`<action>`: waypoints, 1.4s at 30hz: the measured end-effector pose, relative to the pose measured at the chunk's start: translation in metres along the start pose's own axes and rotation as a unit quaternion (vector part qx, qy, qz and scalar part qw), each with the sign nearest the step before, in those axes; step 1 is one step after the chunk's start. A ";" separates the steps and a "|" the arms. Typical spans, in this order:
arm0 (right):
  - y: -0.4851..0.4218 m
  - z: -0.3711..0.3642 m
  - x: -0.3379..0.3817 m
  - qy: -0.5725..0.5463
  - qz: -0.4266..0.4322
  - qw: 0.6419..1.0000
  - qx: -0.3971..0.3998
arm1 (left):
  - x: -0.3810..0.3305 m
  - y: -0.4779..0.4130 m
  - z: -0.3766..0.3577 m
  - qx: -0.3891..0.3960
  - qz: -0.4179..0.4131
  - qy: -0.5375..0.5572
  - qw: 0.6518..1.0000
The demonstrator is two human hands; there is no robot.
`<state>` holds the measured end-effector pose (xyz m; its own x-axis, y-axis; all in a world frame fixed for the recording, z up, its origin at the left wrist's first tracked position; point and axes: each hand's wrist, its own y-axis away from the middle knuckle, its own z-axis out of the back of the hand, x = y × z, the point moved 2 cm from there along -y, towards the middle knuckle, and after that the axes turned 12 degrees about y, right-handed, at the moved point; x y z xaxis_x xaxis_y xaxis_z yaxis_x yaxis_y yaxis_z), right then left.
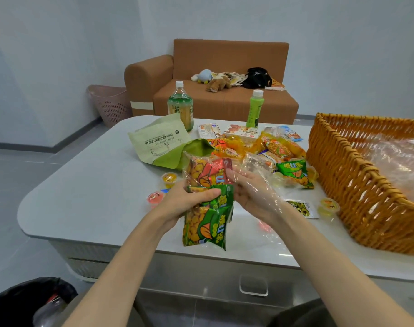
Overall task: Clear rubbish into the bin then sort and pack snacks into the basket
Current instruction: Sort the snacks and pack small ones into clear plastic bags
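My left hand [184, 201] grips a stack of snack packets above the table's near side: a green packet [207, 220] hangs below the thumb and a red packet [208, 172] stands behind it. My right hand [250, 192], in a clear plastic glove, has straight fingers touching the red packet's right edge. A wicker basket [338, 175] lined with clear plastic stands at the right. The black-lined bin [28, 300] is at the bottom left.
More snack packets [279, 149], a green packet [295, 173], several jelly cups [169, 179], a pale green bag [163, 142] and two bottles [180, 105] lie on the white table [95, 185]. A brown sofa and a pink hamper [111, 105] stand behind.
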<state>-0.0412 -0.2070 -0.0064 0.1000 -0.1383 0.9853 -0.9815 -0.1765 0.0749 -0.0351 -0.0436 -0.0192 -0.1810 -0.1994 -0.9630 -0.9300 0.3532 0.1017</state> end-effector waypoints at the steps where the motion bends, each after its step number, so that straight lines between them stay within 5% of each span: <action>1: 0.001 0.003 0.003 0.035 0.009 0.999 0.009 | 0.000 -0.001 0.001 -0.006 0.007 0.008 1.000; 6: 0.008 0.025 0.000 0.164 0.020 0.985 -0.040 | 0.004 -0.004 0.007 -0.036 0.040 0.051 0.997; 11: 0.006 0.024 -0.009 0.157 -0.017 0.986 -0.058 | 0.008 0.001 0.000 0.016 0.129 0.044 0.991; 19: 0.010 0.049 0.009 0.217 0.009 0.963 -0.159 | 0.000 -0.001 0.028 -0.109 0.071 0.060 0.990; 22: 0.005 0.083 0.006 0.313 -0.001 0.919 -0.238 | -0.008 -0.004 0.038 -0.152 0.039 0.116 0.981; 28: -0.005 0.143 -0.006 0.581 -0.034 0.754 -0.305 | -0.009 -0.029 0.023 -0.154 0.029 0.142 0.977; 42: -0.045 0.186 -0.030 0.545 -0.194 0.721 -0.381 | 0.002 -0.068 0.003 -0.127 0.074 0.098 0.984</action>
<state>0.0301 -0.3766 -0.0683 0.6109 0.6987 0.3724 -0.7605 0.6486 0.0309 0.0286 -0.0652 -0.0286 -0.3555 -0.3439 -0.8691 -0.9343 0.1566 0.3202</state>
